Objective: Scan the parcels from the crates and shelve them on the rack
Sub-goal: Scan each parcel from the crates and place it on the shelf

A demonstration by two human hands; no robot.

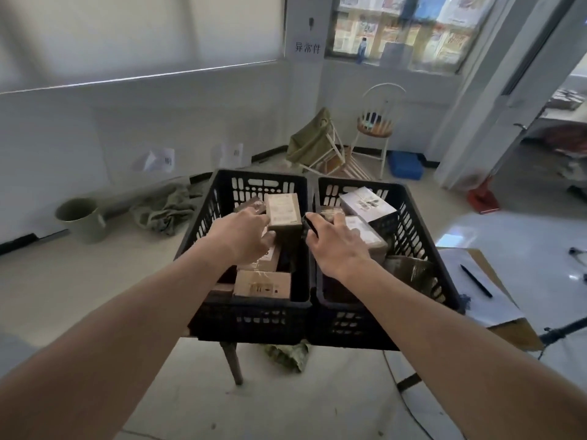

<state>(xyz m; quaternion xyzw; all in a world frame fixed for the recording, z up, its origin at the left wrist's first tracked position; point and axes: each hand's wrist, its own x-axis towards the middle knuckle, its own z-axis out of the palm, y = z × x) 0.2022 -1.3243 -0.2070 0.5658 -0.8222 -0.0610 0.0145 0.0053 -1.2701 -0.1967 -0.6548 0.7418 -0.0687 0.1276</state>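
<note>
Two black plastic crates stand side by side on a small table, the left crate [203, 223] and the right crate [419, 236], both holding cardboard parcels. My left hand [241, 236] holds a tall brown parcel [283, 211] upright above the left crate, its label facing me. My right hand [336, 246] grips a small black scanner [309, 225] just right of that parcel, over the wall between the crates. A white box [368, 203] lies at the back of the right crate. A flat brown parcel [262, 284] lies at the front of the left crate. The rack is out of view.
A cardboard box with white paper and a black pen [475, 280] sits right of the crates. On the floor are a green bucket [79, 217], crumpled cloth, a tipped folding seat [314, 144], a white chair [376, 122], a blue tray and a red dustpan.
</note>
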